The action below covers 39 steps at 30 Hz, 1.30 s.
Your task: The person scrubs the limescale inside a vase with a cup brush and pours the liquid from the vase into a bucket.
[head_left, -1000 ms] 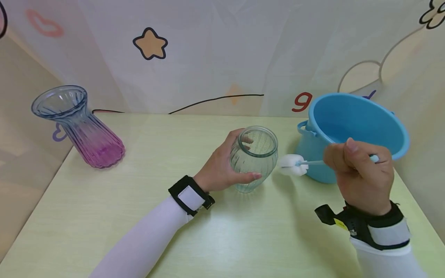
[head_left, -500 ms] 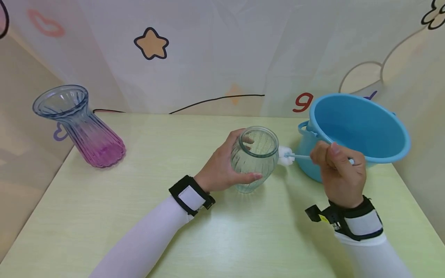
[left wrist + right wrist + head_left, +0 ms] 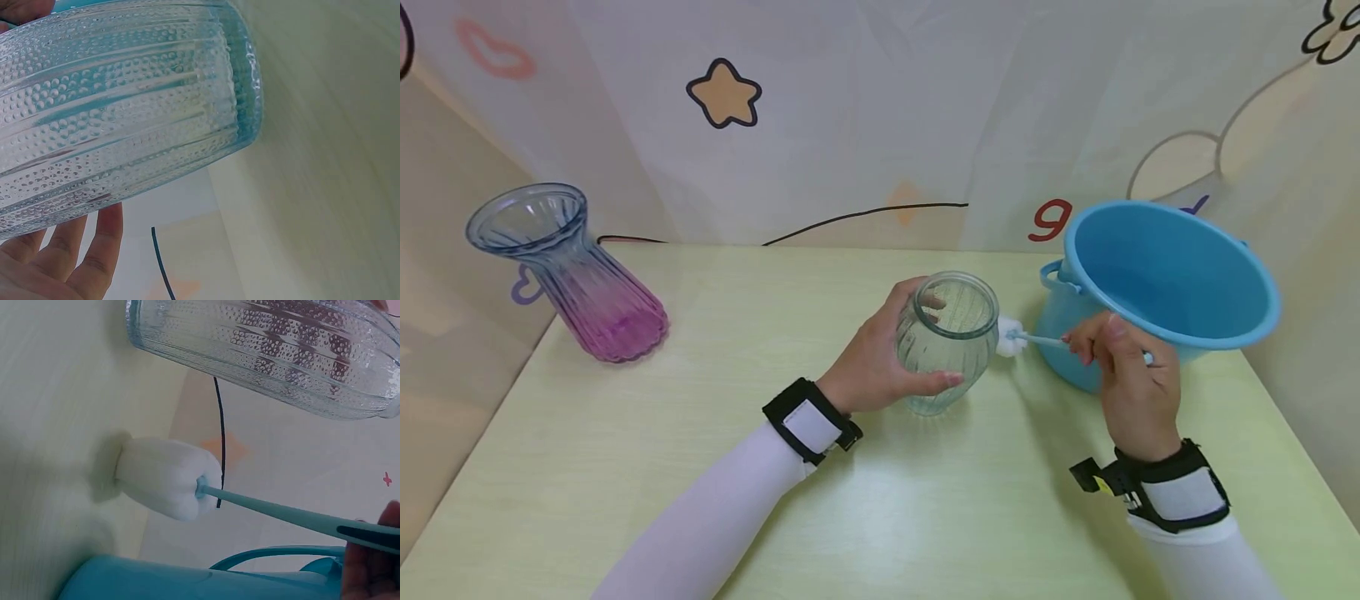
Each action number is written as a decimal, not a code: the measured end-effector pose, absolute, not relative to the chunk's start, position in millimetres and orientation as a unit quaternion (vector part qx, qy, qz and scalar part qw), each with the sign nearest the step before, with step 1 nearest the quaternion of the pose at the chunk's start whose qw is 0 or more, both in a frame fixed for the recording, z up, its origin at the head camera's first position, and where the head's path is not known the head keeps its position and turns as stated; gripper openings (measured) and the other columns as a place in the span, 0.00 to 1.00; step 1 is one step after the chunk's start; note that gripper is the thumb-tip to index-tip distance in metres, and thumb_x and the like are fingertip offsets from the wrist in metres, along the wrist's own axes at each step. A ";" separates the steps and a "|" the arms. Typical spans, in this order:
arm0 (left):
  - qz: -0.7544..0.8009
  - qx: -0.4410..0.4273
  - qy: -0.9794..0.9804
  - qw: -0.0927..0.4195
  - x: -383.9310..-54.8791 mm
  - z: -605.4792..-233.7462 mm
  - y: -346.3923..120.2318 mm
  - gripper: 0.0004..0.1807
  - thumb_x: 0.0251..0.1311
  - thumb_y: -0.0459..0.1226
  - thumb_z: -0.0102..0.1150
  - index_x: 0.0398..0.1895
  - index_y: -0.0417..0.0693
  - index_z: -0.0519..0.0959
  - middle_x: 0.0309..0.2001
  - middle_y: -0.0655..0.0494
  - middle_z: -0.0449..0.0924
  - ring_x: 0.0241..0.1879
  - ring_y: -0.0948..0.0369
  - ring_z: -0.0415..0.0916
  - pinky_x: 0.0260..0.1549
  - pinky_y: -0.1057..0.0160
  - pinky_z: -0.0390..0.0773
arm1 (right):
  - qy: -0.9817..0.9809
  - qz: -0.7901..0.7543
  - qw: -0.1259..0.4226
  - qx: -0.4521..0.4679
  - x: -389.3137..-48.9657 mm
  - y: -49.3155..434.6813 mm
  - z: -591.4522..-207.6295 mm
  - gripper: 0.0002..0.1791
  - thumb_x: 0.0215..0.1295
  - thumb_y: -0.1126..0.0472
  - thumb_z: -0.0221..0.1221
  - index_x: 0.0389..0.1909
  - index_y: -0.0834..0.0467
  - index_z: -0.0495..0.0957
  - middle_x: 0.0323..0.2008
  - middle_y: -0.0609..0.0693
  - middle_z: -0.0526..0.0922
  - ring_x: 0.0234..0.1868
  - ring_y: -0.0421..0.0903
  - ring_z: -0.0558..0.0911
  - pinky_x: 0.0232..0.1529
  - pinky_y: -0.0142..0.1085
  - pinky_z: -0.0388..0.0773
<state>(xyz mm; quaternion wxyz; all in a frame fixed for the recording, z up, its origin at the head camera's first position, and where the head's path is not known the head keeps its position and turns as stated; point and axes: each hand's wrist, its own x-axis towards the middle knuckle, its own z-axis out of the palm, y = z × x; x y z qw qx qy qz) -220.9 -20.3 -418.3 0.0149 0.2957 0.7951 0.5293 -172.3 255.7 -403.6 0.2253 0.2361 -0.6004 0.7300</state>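
Note:
In the head view my left hand (image 3: 883, 362) grips a clear ribbed glass jar (image 3: 947, 350) round its side, with the thumb across the front. The left wrist view shows the dimpled glass jar (image 3: 125, 106) close up, its base just above the table. My right hand (image 3: 1131, 379) holds the thin blue handle of a sponge brush (image 3: 1037, 338). Its white sponge head (image 3: 165, 475) points toward the table, beside the jar and apart from it in the right wrist view. From the head view, the jar covers part of the sponge.
A blue bucket (image 3: 1075, 350) stands at the right, just behind my right hand. To the left is a fluted glass vase (image 3: 617, 300), blue at the top and pink at the base. A printed curtain (image 3: 850, 125) hangs behind the pale table (image 3: 700, 433).
My right hand has moved left with the sponge brush, bringing the sponge head behind the jar's right side. Its fingers have shifted on the handle. My left hand and the jar stay in place.

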 end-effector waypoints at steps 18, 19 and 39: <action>0.528 0.296 0.796 0.012 -221.6 -418.9 -21.8 0.55 0.49 0.48 0.81 0.75 0.73 0.54 0.66 0.59 0.72 0.65 0.58 0.72 0.61 0.47 0.77 | -0.879 0.445 0.143 0.099 -120.8 279.2 -413.7 0.14 0.81 0.64 0.50 0.51 0.55 0.84 0.36 0.42 0.73 0.37 0.39 0.71 0.36 0.30 0.69; 0.528 0.297 0.795 0.012 -221.6 -419.0 -21.6 0.55 0.49 0.48 0.81 0.75 0.73 0.54 0.65 0.60 0.72 0.65 0.58 0.72 0.61 0.47 0.77 | -0.883 0.440 0.129 0.099 -119.2 280.8 -414.8 0.14 0.81 0.64 0.50 0.53 0.54 0.83 0.36 0.43 0.73 0.37 0.39 0.72 0.35 0.30 0.69; 0.526 0.295 0.798 0.009 -220.2 -418.1 -20.8 0.55 0.48 0.48 0.81 0.76 0.72 0.54 0.66 0.56 0.72 0.64 0.60 0.72 0.61 0.46 0.76 | -0.946 0.306 -0.004 0.110 -111.1 307.9 -450.6 0.13 0.75 0.58 0.62 0.57 0.51 0.81 0.48 0.50 0.83 0.38 0.36 0.73 0.33 0.30 0.71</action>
